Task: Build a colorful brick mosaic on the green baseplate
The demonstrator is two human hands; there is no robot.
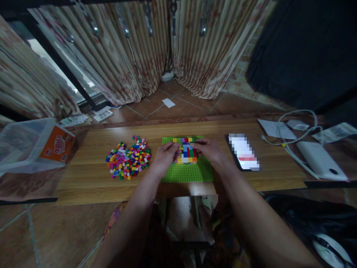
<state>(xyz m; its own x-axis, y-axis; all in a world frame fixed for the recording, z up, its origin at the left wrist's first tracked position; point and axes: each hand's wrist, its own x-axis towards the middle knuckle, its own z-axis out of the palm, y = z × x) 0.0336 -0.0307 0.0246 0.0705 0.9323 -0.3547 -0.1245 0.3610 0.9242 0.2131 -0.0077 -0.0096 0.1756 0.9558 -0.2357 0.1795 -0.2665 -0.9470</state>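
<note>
A green studded baseplate (186,175) lies on the wooden table with a multicoloured build of toy bricks (187,159) on its upper middle. Yellow, red, blue and white rows show in the build. My left hand (166,153) is closed at the build's left side, fingertips pinched together. From the right, my right hand (208,149) reaches in with bent, closed fingers touching the build's upper right part. Anything between the fingertips of either hand is too small to make out. To the left of the plate is a loose pile of small coloured bricks (126,160).
A phone (244,152) with a lit, blurred screen lies right of the baseplate. Farther right are a white power bank (320,158), a looped white cable (297,141) and papers (276,129). At the far left stands a clear plastic box (25,145) with an orange label.
</note>
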